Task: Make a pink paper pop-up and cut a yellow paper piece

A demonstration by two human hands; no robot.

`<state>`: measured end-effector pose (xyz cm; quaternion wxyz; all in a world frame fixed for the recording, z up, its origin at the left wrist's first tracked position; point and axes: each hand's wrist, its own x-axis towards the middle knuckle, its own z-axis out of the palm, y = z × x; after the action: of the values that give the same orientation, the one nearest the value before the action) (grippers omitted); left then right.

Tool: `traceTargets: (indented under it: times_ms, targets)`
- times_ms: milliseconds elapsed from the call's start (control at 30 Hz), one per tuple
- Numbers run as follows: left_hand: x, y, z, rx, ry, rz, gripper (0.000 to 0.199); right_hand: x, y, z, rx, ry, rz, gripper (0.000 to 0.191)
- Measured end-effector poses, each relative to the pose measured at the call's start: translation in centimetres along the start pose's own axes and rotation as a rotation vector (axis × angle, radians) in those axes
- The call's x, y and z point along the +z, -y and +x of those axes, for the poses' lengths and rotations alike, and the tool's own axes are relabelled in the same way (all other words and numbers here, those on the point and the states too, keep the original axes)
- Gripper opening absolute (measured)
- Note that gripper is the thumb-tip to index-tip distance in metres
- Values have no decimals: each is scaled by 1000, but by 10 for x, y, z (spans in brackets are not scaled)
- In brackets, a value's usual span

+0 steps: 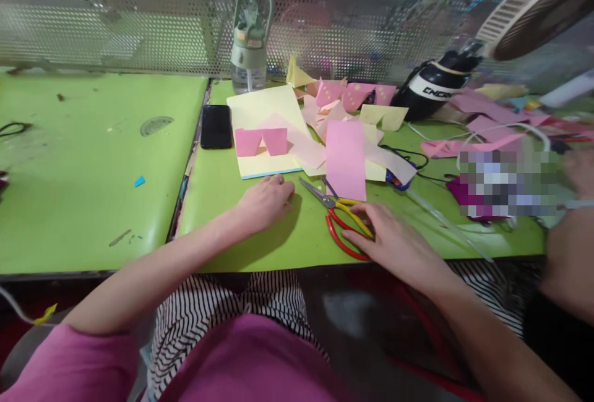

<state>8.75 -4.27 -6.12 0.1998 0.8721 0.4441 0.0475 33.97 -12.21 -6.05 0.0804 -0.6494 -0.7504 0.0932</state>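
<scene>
My left hand (265,201) rests on the green table (260,235), fingers curled loosely, holding nothing, just below a yellow paper sheet (269,111). A folded pink paper piece (260,141) lies on that sheet. My right hand (394,241) lies on the red and yellow handles of a pair of scissors (341,219), whose blades point up-left and stand slightly apart. A tall pink paper strip (346,158) lies just above the scissors.
A black phone (216,126) lies left of the yellow sheet. A green water bottle (250,37) stands at the back by a perforated metal screen. Pink and yellow paper scraps (352,96), cables and a black fan base (434,86) crowd the right. Another person's arm (566,253) is at the right edge.
</scene>
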Motion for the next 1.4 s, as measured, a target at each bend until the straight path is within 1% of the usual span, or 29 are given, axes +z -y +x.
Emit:
traceTargets:
  times_ms: [67,133,267,367,467,533,600,700,767,833,867,933,967,1033,1167,1267,1400]
  targets:
    - [2,0,2,6,9,-18,20,2,-6,4,51,56,93,41]
    - [2,1,2,15,13,-30,17,3,-8,7,79,102,162,40]
    - [-3,9,-5,-7,-1,-96,10,0,1,0,71,143,159,40]
    - [-6,20,-10,-53,-57,-311,7,-6,10,-12,40,163,123,44]
    - [-7,33,-12,-86,-96,-557,11,-10,12,-21,17,200,117,45]
    - [-8,37,-12,-112,-54,-716,13,-11,10,-25,38,206,121,41]
    - [-10,36,-12,-159,6,-886,12,-9,6,-29,84,198,150,37]
    - [-14,30,-14,-213,62,-1090,12,-4,2,-34,149,151,323,38]
    - [-15,28,-16,-203,58,-1142,15,-1,1,-37,193,113,493,41]
    - [-15,30,-17,-185,42,-1105,16,0,1,-37,230,88,564,43]
    - [-15,32,-17,-182,28,-1057,15,0,1,-36,237,70,539,42]
    - [-14,38,-16,-181,-2,-931,12,-1,0,-32,222,21,415,42]
    - [-13,41,-16,-177,-10,-869,10,-1,-1,-29,203,-5,348,42]
    - [-12,43,-15,-150,11,-745,7,1,-5,-24,155,-49,252,41]
    - [-9,34,-11,-85,67,-581,8,6,-12,-15,37,-91,185,36]
    - [-11,26,-7,-73,70,-522,9,6,-13,-11,-37,-88,168,34]
    - [-19,28,-4,-65,91,-438,10,-1,-8,-6,-140,-27,186,32]
